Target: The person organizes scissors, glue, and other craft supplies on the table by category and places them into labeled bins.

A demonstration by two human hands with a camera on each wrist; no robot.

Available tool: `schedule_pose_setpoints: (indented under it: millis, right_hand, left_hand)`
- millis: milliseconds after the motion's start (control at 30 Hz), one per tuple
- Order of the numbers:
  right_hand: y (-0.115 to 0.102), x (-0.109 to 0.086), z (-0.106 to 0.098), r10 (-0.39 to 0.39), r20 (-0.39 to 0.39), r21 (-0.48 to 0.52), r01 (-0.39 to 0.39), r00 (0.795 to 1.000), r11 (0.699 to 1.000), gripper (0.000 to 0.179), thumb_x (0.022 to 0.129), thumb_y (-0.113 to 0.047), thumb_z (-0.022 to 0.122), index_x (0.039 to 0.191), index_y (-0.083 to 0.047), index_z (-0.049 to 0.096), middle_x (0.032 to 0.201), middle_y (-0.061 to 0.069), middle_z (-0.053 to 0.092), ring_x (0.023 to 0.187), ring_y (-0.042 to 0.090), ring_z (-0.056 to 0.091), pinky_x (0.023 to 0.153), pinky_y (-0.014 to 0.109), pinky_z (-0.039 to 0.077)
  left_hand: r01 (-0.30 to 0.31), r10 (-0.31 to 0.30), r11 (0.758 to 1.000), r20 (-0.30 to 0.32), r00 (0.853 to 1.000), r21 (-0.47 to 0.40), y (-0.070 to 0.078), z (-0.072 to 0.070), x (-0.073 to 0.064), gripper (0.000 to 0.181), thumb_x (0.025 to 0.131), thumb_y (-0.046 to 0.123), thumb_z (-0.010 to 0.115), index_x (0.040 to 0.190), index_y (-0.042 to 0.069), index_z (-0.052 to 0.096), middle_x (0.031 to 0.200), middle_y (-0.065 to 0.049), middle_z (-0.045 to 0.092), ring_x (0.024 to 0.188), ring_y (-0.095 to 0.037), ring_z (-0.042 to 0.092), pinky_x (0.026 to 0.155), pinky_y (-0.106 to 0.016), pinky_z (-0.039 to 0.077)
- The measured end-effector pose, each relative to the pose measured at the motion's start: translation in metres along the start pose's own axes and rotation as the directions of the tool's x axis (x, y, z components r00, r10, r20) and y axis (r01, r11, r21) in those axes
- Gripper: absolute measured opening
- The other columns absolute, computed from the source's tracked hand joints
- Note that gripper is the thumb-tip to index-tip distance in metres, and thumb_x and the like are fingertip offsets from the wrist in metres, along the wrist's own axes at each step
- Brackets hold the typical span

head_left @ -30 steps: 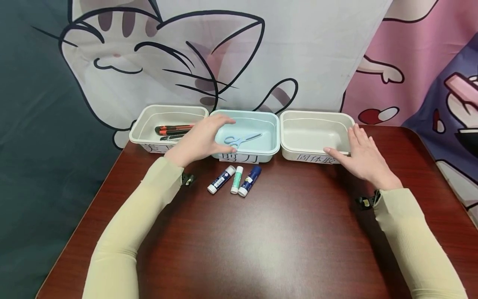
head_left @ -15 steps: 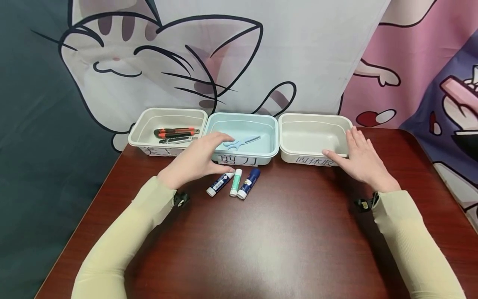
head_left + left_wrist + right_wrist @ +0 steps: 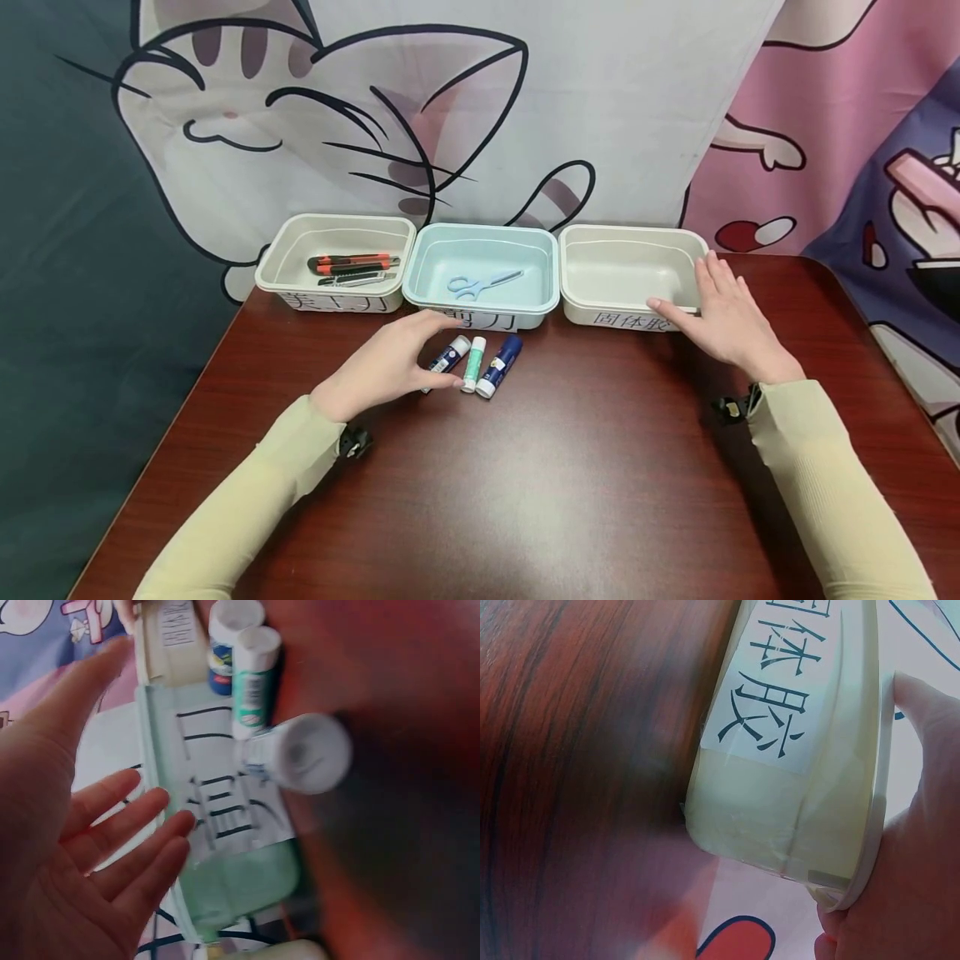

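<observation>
Fingers and thumb of the left hand [image 3: 382, 367] stood well apart, holding nothing; three glue sticks [image 3: 474, 364] lay beside them on the surface [image 3: 540, 483]. The right hand's [image 3: 731, 321] fingers, outstretched, touched the cream bin [image 3: 637, 229].

Indoor work nook: tbl [image 3: 540, 492] w/ cartoon drapes [image 3: 622, 100].

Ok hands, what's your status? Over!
Left hand near three glue sticks, holding none. Right hand at rightmost bin. Nothing visible in the way.

Brown table [image 3: 540, 500]; three bins [image 3: 483, 250], three glue sticks [image 3: 474, 364]
</observation>
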State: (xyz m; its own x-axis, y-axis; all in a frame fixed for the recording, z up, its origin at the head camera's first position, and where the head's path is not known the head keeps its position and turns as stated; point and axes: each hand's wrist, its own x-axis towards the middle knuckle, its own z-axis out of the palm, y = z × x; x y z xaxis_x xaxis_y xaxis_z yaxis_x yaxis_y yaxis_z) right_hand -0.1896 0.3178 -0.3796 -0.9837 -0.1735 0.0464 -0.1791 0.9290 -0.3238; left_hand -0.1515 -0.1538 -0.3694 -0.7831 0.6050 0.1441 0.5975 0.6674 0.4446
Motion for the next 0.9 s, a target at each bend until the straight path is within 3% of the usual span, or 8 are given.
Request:
schedule_pose_setpoints:
  millis: [267, 500, 900]
  right_hand:
    - [-0.001, 0.001, 0.000, -0.003, 0.002, -0.009, 0.003, 1.000, 1.000, 0.105, 0.099, -0.065, 0.049, 0.155, 0.015, 0.011, 0.162, 0.035, 0.001, 0.152, 0.042, -0.003, 0.119, 0.058, -0.003]
    - [-0.002, 0.001, 0.000, 0.001, 0.009, -0.015, 0.000, 1.000, 1.000, 0.105, 0.099, -0.064, 0.049, 0.155, 0.015, 0.011, 0.161, 0.036, 0.001, 0.151, 0.043, -0.003, 0.119, 0.058, -0.003]
    - [-0.002, 0.000, 0.000, -0.003, -0.001, -0.003, 0.003, 1.000, 1.000, 0.105, 0.099, -0.065, 0.049, 0.155, 0.015, 0.012, 0.162, 0.035, 0.002, 0.152, 0.042, -0.003, 0.119, 0.058, -0.003]
  left_hand:
    - [0.116, -0.116, 0.993, 0.012, 0.993, -0.011, -0.008, 0.016, -0.012, 0.072, 0.085, 0.042, 0.084, 0.141, 0.006, 0.057, 0.134, -0.006, 0.059, 0.118, -0.018, 0.057, 0.102, -0.038, 0.046]
    - [0.160, -0.160, 0.987, 0.007, 0.987, -0.019, -0.010, 0.023, -0.009, 0.060, 0.089, 0.029, 0.082, 0.139, 0.004, 0.059, 0.130, -0.009, 0.061, 0.113, -0.023, 0.061, 0.097, -0.040, 0.049]
    - [0.195, -0.195, 0.981, 0.024, 0.980, 0.024, -0.011, 0.032, 0.002, 0.058, 0.086, 0.021, 0.084, 0.135, 0.001, 0.062, 0.126, -0.013, 0.064, 0.108, -0.026, 0.063, 0.094, -0.043, 0.050]
